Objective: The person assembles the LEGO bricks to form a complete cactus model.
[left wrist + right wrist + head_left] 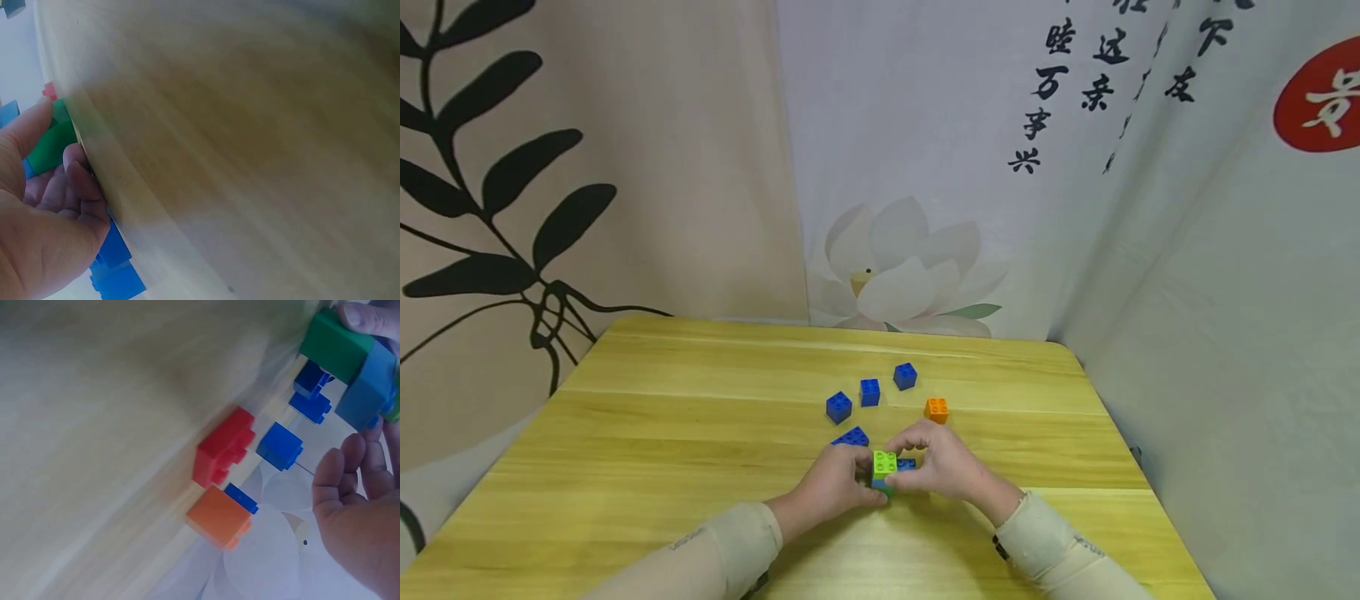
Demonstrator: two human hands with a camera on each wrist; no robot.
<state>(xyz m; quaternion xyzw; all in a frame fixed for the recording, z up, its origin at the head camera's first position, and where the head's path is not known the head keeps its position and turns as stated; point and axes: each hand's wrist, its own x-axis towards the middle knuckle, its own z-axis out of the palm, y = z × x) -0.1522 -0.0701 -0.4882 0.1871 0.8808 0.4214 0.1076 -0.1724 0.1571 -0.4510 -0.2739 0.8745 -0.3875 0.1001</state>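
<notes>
Together, left hand (830, 485) and right hand (945, 463) pinch a boxy, studded plastic block stack (884, 465).

There are two hands: one left hand (833, 482) and one right hand (946, 464). They come out of two cream cloth sleeves (722, 546). There is one yellow wooden tabletop (700, 400). I can count nine toy blocks. Five are blue plastic blocks: three small square ones (869, 392) past both hands, one (852, 436) just past the left hand, and one (369, 387) in the one stack between the hands. That stack has three blocks, so also one light green plastic block (884, 463) and one dark green plastic block (337, 344). One orange plastic block (936, 409) and one red plastic block (220, 444) are near the right hand.
</notes>
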